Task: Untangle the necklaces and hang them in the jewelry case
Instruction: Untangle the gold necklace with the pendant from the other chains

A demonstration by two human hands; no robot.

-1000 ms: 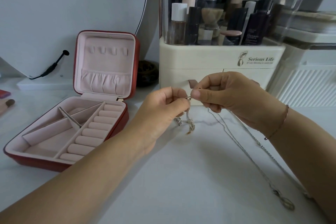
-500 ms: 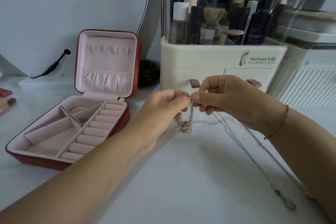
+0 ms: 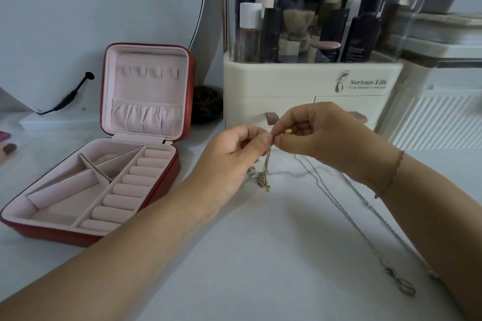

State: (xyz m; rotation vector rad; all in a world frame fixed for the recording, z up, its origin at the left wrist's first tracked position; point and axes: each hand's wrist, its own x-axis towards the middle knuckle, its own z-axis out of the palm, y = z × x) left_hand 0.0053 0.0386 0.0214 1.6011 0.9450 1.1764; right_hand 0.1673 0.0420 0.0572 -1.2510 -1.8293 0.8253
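My left hand [image 3: 234,156] and my right hand [image 3: 323,138] pinch the same tangled bunch of fine necklace chains [image 3: 266,169] between thumb and fingertips, held just above the white table. Small pendants dangle from the bunch's lower end. A gold bead [image 3: 288,131] shows inside my right hand's fingers. Two long silver chains [image 3: 347,216] run from my right hand down to the right across the table, ending in a pendant [image 3: 405,288]. The red jewelry case [image 3: 182,164] lies open at the left, with a pink lining, hooks [image 3: 148,71] in its upright lid and ring rolls in the base.
A cream cosmetics organizer [image 3: 310,86] with bottles under a clear cover stands right behind my hands. A round mirror [image 3: 78,21] with a black cable is at the back left. A dark small bowl [image 3: 206,104] sits between case and organizer. A white radiator [image 3: 440,122] is at the right.
Both hands have lifted the tangled bunch slightly, so the pendants hang higher. My right hand's fingers have turned, and the gold bead has come into view.
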